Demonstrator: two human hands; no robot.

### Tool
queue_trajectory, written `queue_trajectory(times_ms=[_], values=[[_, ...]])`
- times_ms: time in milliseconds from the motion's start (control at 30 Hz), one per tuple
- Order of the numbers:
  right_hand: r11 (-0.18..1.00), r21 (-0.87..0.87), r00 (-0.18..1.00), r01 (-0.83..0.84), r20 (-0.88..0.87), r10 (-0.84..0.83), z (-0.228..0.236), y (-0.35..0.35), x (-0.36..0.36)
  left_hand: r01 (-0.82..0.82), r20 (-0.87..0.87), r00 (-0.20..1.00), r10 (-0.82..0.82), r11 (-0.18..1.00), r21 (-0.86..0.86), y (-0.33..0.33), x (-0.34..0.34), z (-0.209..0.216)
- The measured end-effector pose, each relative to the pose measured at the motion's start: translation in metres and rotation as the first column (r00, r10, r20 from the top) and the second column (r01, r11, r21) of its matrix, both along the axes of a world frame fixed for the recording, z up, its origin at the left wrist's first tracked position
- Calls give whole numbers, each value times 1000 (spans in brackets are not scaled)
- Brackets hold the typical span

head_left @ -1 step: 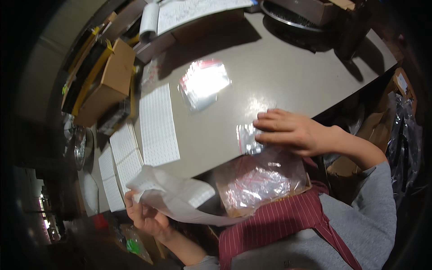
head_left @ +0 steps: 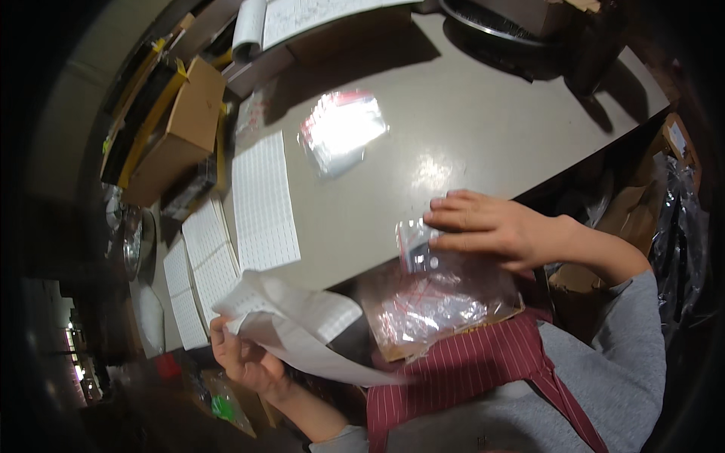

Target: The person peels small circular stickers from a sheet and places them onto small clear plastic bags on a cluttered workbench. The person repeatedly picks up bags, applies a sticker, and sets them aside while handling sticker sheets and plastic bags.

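My left hand [head_left: 249,362] pinches a curling white sheet of small printed labels [head_left: 310,332] by its left end. The sheet bends over itself and trails right toward my apron. My right hand [head_left: 487,230] lies palm down with fingers stretched out over a small clear zip bag [head_left: 417,245] with a red line, at the near table edge. Something dark shows in or under that bag; the thumb is hidden. Right below sits an open carton [head_left: 521,306] lined with clear plastic, full of small clear bags [head_left: 430,306]. Farther back lies a shiny pile of filled-looking zip bags [head_left: 343,132].
A flat label sheet [head_left: 264,200] and stacks of label sheets [head_left: 208,238] lie on the left of the table [head_left: 453,113]. Cardboard boxes [head_left: 185,113] stand behind them. A round dark pan [head_left: 502,45] is at the back right. Plastic-wrapped things [head_left: 672,234] stand beyond the right edge.
My right hand and the small bag under it have shifted slightly nearer to me, toward the carton. The label sheet in my left hand has swung a little; my grip is the same.
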State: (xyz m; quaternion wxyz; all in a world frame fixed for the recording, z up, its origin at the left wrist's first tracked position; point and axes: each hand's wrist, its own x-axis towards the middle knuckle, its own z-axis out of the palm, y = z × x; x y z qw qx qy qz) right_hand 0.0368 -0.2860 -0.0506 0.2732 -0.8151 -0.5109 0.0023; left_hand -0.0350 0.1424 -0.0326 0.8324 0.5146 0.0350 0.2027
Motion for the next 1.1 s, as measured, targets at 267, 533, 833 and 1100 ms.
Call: queue_trajectory(times_ms=[267, 533, 833, 1100], values=[[934, 350, 985, -71, -121, 120, 13, 23, -6, -74, -70, 991, 115, 900, 429, -43, -12, 4], [921, 386, 988, 59, -157, 2, 54, 98, 8, -28, -56, 995, 84, 757, 653, -78, 8, 18], [883, 412, 714, 224, -686, 139, 45, 124, 21, -397, 358, 918, 173, 409, 822, -76, 5, 15], [800, 584, 973, 139, -229, -2, 28, 124, 11, -442, 419, 896, 147, 392, 807, -72, -1, 5]])
